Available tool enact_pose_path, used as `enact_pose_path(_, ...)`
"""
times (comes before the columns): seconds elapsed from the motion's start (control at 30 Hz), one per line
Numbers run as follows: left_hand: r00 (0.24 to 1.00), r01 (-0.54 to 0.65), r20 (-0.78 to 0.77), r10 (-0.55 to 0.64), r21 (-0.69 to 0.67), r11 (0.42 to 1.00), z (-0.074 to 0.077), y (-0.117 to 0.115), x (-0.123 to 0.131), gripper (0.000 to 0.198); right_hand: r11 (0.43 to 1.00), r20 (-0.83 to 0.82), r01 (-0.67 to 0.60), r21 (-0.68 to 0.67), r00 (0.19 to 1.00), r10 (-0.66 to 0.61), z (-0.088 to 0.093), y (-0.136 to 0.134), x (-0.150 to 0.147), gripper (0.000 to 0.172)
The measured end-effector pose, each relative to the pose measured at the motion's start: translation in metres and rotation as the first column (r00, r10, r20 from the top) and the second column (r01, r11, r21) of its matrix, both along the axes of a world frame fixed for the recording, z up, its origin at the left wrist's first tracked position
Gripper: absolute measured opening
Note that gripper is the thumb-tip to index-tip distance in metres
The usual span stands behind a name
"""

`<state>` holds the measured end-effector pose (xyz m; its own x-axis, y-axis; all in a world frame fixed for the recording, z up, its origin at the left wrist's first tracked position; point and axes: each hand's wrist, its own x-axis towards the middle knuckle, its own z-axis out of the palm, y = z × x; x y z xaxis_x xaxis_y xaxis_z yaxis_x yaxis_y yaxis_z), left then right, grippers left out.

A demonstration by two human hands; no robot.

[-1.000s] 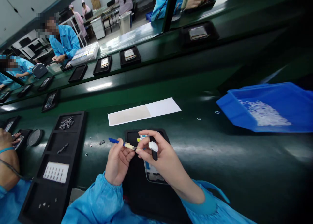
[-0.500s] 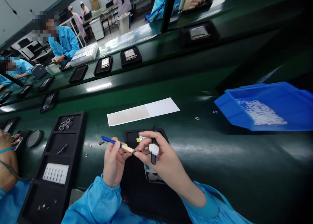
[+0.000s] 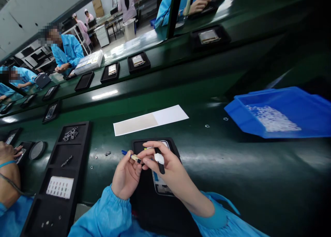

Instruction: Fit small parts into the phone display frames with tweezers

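Note:
My left hand [image 3: 126, 178] is closed on a slim pen-like tool, blue at one end and cream [image 3: 135, 158] toward its dark tip. Close to that tip are the thumb and forefinger of my right hand [image 3: 173, 173]; whether they pinch a small part there I cannot tell. A black stick-like tool [image 3: 161, 168] with a white lump [image 3: 159, 158] around it lies across my right fingers, held in that hand. Below both hands an opened phone body [image 3: 162, 188] rests in a black tray [image 3: 139, 209], partly hidden by my right hand.
To the left stands a long black compartment tray [image 3: 86, 133] with small parts and a white card [image 3: 60, 187]. A white-and-beige paper strip [image 3: 170, 114] lies ahead. At right, a blue bin [image 3: 310, 107] contains white rings. A co-worker's hand [image 3: 6, 152] is at far left.
The pen-like tool has dropped slightly and turned, so less of its blue end shows. My left hand has shifted right and down, and the right thumb and forefinger have changed position at the tip.

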<state>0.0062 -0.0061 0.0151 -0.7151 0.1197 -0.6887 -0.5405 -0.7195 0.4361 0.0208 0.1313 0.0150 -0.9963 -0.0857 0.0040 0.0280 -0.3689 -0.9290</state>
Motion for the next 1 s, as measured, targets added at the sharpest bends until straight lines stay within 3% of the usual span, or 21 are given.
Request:
enact_pose_path(0.23, 0.997, 0.063, 0.043, -0.068, 0.113, 0.992, -0.001, 0.000, 0.000, 0.040, 1.000, 0.003, -0.003, 0.002, 1.000, 0.003, 0.004, -0.001, 0.000, 0.031)
enact_pose_path(0.6, 0.999, 0.043, 0.006, -0.045, 0.169, 0.985, -0.015, -0.003, 0.004, 0.018, 0.944, -0.183, 0.221, 0.244, 0.967, -0.179, -0.008, -0.012, 0.007, 0.030)
enact_pose_path(0.77, 0.997, 0.071, -0.026, -0.068, 0.140, 0.988, -0.017, -0.002, 0.005, 0.013, 0.916, -0.241, 0.282, 0.285, 0.946, -0.216, -0.012, -0.014, 0.008, 0.029)
enact_pose_path(1.0, 0.998, 0.055, -0.010, -0.055, 0.134, 0.989, -0.019, -0.003, 0.006, 0.021, 0.892, -0.356, 0.348, 0.287, 0.904, -0.237, -0.013, -0.016, 0.009, 0.033)
